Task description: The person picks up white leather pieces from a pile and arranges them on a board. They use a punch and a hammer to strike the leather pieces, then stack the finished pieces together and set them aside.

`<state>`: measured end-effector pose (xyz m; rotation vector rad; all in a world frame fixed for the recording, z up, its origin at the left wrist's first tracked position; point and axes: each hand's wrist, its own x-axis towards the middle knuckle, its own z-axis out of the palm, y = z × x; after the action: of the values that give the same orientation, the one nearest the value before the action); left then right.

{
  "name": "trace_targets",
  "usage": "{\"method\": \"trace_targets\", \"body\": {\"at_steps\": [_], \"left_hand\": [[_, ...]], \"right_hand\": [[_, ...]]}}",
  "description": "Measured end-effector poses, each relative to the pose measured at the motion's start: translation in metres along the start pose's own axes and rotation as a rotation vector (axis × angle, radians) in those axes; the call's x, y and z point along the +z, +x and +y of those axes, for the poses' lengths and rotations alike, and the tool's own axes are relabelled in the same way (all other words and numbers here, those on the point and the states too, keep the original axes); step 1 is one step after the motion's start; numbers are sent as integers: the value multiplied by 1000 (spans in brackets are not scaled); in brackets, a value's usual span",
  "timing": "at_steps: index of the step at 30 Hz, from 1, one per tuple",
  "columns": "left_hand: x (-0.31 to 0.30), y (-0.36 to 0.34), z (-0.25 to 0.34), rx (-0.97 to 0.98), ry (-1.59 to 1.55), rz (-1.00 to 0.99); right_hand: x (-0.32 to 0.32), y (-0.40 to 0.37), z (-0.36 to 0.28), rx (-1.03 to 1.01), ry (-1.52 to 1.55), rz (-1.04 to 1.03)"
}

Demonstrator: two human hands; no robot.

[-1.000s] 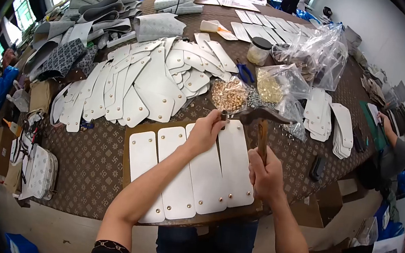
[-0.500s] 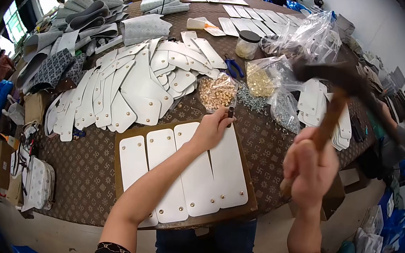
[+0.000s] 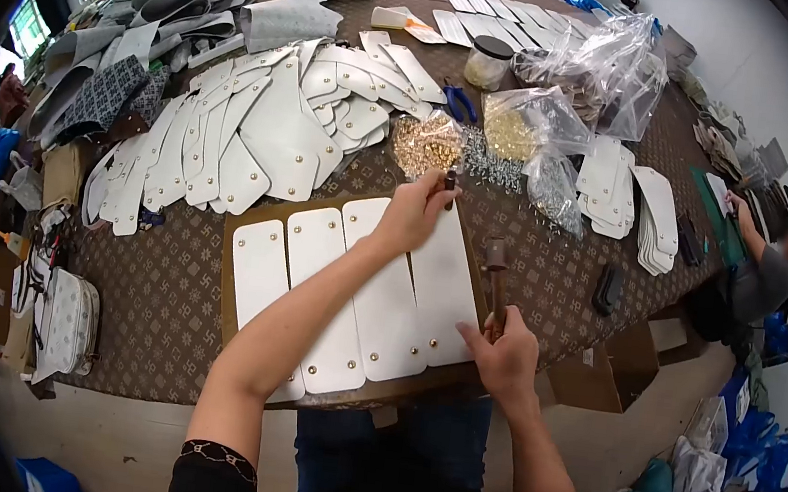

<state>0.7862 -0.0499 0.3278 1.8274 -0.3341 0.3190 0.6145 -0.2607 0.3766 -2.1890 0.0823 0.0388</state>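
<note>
Four white panels [image 3: 448,270] with round gold-coloured fittings lie side by side on a brown board [image 3: 266,213]. At the board's one o'clock, the left hand [image 3: 414,211] has its fingers closed on a dark cylindrical punch [image 3: 451,181], held roughly upright over the far end of the rightmost panel; whether its tip touches the surface is hard to make out. The left forearm, crossing from seven o'clock, covers the middle of the set. Well apart from that hand, at four o'clock, the right hand [image 3: 504,358] is clamped on a hammer [image 3: 496,255], head toward twelve; the fist conceals the lower handle. Beyond the board, toward one o'clock, sit a bag of gold-coloured fittings [image 3: 427,143], its contents blurred by creased plastic, and blue-handled pliers [image 3: 461,105]. Near twelve, overlapping white pieces [image 3: 274,150] hide one another's edges. Around three o'clock in the view, another person [image 3: 766,288] shows only partly, lower body lost in dark clutter
</note>
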Motion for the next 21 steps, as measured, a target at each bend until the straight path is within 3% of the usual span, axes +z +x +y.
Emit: {"method": "trace_targets", "body": {"at_steps": [2,4,5,7,13,16,17,21], "left_hand": [[-6,-2,9,22,-104,73],[-27,-10,22,-64,-17,63],[-33,-17,19,42,-228,120],[-66,-42,31,-6,-300,130],[-162,-177,94,-133,-245,373],[-167,-261,109,-230,-189,522],[-164,-286,116,-351,-155,534],[-146,-328,126,-376,-147,587]], "right_hand": [[0,-4,-5,2,-320,-48],[2,-1,-1,10,-309,-16],[3,3,0,4,-301,23],[-1,3,3,-15,-305,13],[1,10,25,-44,-99,-11],[1,6,25,-77,-91,10],[1,1,25,-113,-48,14],[1,-20,3,-146,46,-39]]}}
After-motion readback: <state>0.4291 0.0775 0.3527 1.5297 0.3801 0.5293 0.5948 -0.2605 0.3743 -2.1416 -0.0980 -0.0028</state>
